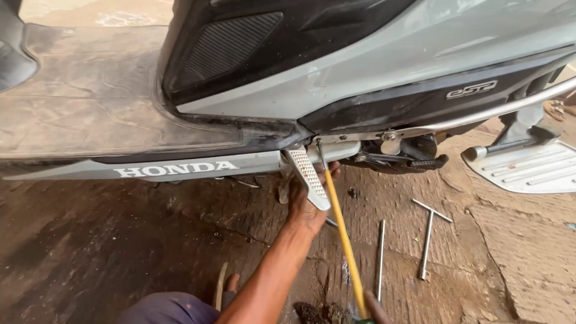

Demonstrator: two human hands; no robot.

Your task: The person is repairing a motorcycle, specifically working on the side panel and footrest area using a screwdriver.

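Yellow screwdriver (343, 240) in R hand (377, 309) grip; L hand (306, 207) clamped under scooter (372, 66) footpeg (308, 177).

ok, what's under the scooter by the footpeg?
A left hand reaches up under the scooter behind the footpeg, beside a yellow-handled screwdriver angled up to the underside. Body panels hide the fingertips and whatever they touch.

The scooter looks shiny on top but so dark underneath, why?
Head view: daylight glints off the scooter side panel and chrome rail; its body shades the floor below; the left hand sits in that shadow; everything looks fairly sharp.
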